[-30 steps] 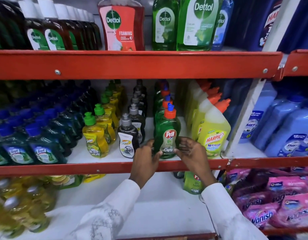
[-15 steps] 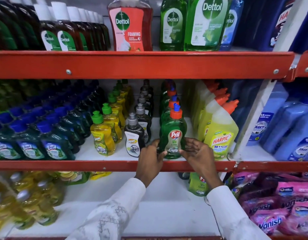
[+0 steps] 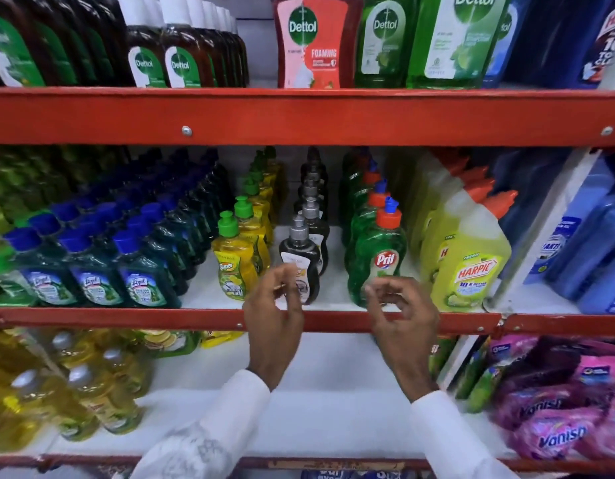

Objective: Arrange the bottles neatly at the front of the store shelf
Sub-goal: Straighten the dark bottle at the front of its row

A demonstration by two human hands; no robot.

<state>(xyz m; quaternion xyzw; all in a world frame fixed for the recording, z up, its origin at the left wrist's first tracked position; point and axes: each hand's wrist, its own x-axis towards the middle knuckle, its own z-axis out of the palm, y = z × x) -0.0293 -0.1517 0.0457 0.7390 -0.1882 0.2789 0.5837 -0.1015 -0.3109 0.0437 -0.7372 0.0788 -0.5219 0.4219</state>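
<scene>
While the green Pril bottle stands at the front edge of the middle shelf, heading its row between the black bottle and the yellow Harpic bottle, both hands are held just in front of that edge with nothing grasped. The left hand is seen with its fingers loosely curled and parted, hanging before the black bottle's label; whether it is touched cannot be told. The right hand is likewise half open, its fingers bent before the base of the Pril bottle, seemingly apart from it.

The fronting of the Pril row is judged nearly finished, and the black bottle appears to be next. It should be taken low on the body, not by the pump cap, since a tall narrow bottle is easily tipped. It should be slid, not lifted, until its base is level with the yellow Super bottle, with the label squared forward.
</scene>
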